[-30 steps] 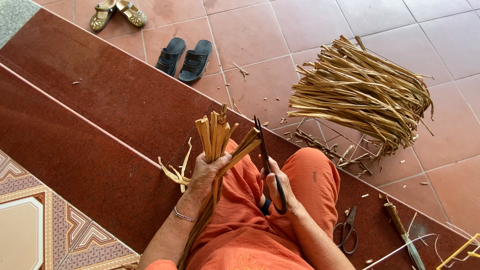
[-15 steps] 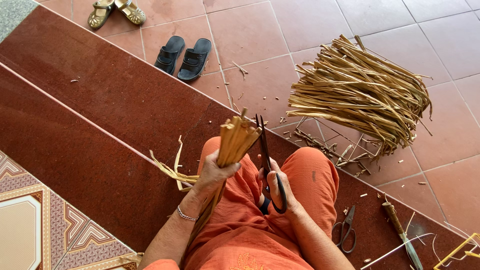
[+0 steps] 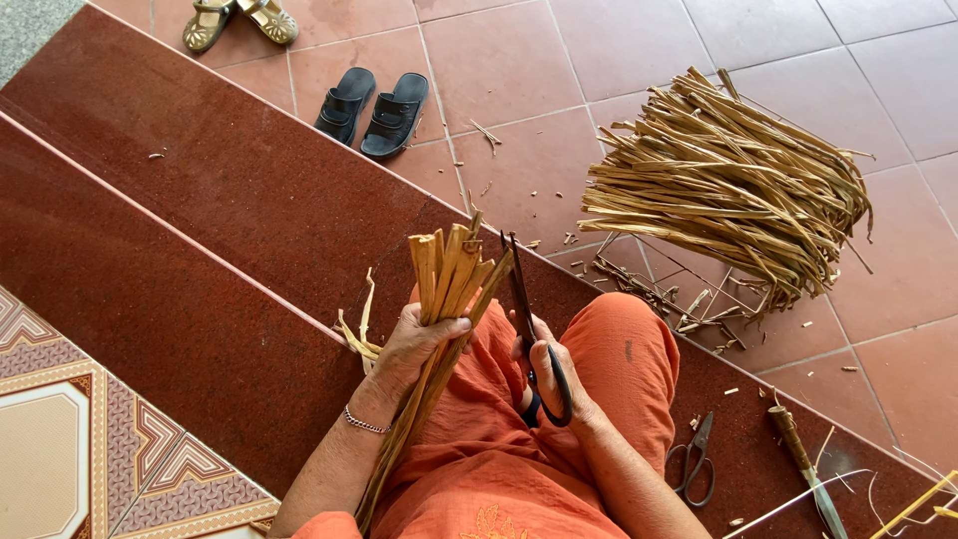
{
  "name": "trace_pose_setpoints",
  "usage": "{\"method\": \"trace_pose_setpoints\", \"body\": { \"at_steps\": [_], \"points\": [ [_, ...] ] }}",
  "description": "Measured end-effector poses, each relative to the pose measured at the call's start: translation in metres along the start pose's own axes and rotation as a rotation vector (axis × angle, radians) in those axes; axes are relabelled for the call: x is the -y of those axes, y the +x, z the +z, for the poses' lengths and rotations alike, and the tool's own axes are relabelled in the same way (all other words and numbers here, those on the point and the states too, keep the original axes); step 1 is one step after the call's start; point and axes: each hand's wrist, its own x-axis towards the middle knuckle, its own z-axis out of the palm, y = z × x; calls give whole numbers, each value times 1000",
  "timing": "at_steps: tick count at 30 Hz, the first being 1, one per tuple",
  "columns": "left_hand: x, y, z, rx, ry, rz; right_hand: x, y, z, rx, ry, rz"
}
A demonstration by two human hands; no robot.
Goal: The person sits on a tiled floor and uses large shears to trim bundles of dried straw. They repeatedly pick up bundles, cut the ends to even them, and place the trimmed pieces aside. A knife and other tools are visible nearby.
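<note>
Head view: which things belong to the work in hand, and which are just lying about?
In use:
left hand gripping a bunch of dried strips
right hand holding black scissors
heap of dried strips, same material

Lying about:
black sandals
tan sandals
second scissors
knife

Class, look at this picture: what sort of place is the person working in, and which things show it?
Probably a tiled house porch or steps: terracotta floor tiles, sandals left on them, and a heap of dried reed strips for handcraft.

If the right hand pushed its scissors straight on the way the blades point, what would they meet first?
Probably the top ends of the strip bundle held by the left hand; the right hand aims the scissors just beside them, though depth is unclear.
</note>
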Motion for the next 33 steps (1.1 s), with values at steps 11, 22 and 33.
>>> {"method": "trace_pose_setpoints", "body": {
  "at_steps": [11, 22, 33],
  "points": [
    [4, 0, 5, 24, -20, -24, -14, 1, -3, -77, -145, -37],
    [1, -2, 9, 9, -2, -30, -6, -6, -1, -207, -173, 0],
    [-4, 2, 9, 82, 41, -35, 8, -8, 5, -22, -129, -213]
  ]
}}
